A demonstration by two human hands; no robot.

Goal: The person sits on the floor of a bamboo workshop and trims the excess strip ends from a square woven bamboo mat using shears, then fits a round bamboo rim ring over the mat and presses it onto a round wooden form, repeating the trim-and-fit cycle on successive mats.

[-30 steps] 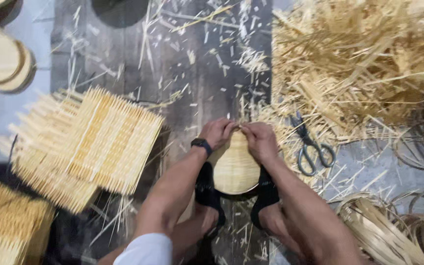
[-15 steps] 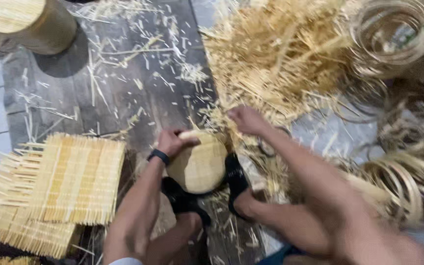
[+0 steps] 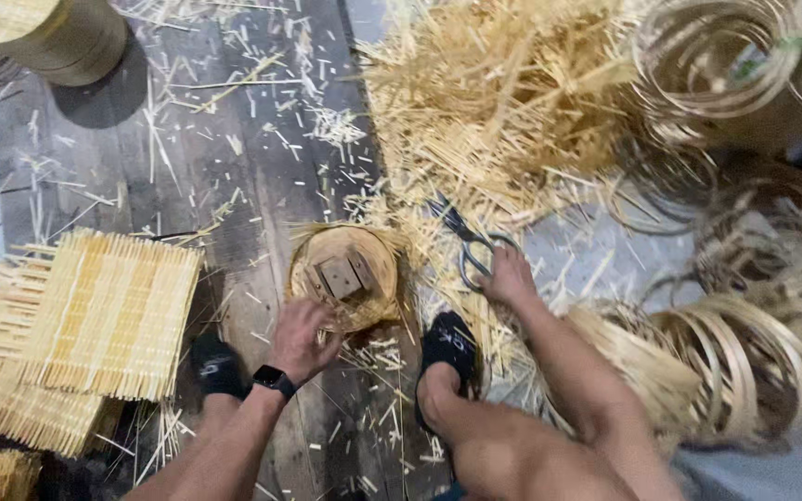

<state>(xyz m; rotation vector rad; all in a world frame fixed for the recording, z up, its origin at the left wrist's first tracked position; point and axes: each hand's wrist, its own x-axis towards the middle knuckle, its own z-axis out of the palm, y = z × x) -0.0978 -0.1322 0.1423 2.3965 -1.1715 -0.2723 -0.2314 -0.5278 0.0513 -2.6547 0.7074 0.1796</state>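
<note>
While the left hand is resting fingers loosely on the round basket, its edge straws untrimmed, the right hand is closing on scissors just beside it.

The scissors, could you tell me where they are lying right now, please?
In the head view the scissors lie right of centre on the floor, at the edge of the straw pile, with the right hand on their handles, just right of the round basket.
</note>
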